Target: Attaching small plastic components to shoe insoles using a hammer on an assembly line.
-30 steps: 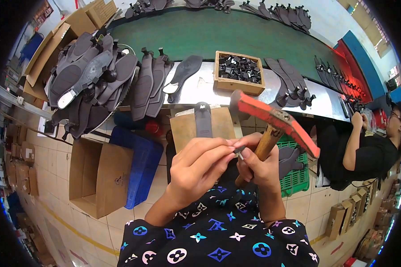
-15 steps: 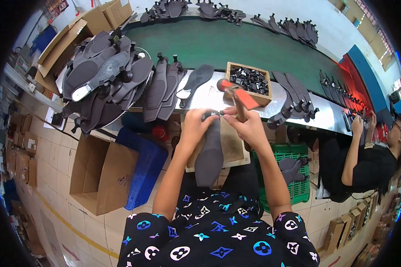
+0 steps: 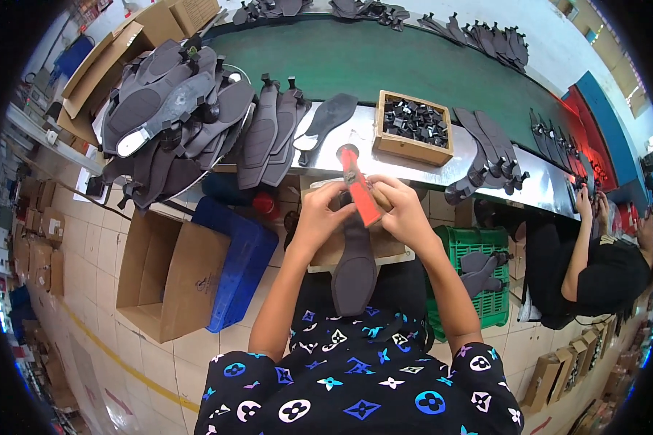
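Observation:
A dark grey shoe sole [image 3: 355, 272] points its wide toe end toward me. My left hand [image 3: 321, 221] is closed around its narrow heel end, and the fingertips are partly hidden. Close on the right, my right hand [image 3: 403, 210] is wrapped round the handle of a hammer [image 3: 360, 192] with a red head. The hammer head stands over the heel end and covers what lies beneath it. Under the sole is a pale work board [image 3: 395, 254]. A wooden box [image 3: 413, 150] of small black heel tips [image 3: 416, 119] stands just beyond my hands.
Heeled soles are heaped on a round rack [image 3: 174, 109] at left; more lie on the metal bench edge [image 3: 352, 163] and along the green belt [image 3: 305, 54]. An open carton [image 3: 163, 279], blue crate [image 3: 243, 268] and green basket [image 3: 479, 239] stand below. A co-worker [image 3: 606, 268] sits at right.
The hammer has swung from leaning up and right to lying across the heel end, its head nearer my left fingers. The sole has shifted slightly toward me. The whole view has shifted slightly.

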### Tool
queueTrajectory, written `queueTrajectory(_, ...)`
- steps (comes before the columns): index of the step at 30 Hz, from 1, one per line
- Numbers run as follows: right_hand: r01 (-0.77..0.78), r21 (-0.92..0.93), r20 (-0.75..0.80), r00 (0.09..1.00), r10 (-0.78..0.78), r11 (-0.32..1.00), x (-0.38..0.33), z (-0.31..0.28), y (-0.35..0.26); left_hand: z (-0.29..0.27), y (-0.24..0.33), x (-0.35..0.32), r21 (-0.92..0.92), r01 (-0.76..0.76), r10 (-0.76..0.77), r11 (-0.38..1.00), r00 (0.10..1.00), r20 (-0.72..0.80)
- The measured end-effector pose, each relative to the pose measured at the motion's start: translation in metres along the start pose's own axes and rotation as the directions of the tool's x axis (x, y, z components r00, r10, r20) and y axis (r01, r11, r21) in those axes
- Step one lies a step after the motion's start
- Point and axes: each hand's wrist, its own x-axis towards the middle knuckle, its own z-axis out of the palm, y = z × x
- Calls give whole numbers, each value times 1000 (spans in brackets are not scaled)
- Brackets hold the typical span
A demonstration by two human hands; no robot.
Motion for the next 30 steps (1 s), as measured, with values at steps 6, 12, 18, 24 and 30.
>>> queueTrajectory(6, -95, -56, 108, 989, 101, 994, -2, -15, -17, -7, -1, 4, -116, 134, -124, 984, 988, 87)
queueTrajectory(12, -345, 298, -67, 923, 380, 890, -35, -24, -79, -2, -14, -3, -270, 250, -229, 930, 968, 105)
queueTrajectory(18, -197, -206, 18, 979, 205, 959, -55, -11, -82, -5, -1, 4, -268, 267, -237, 926, 961, 140)
queueTrajectory(24, 19, -309, -184, 980, -80, 951, -53, -20, -107, -13, -4, -2, -4, 125, -121, 992, 966, 230)
queueTrajectory(30, -119, -227, -117, 989, 94, 967, -62, -9, -79, -15, -8, -12, 262, 59, -133, 963, 953, 274)
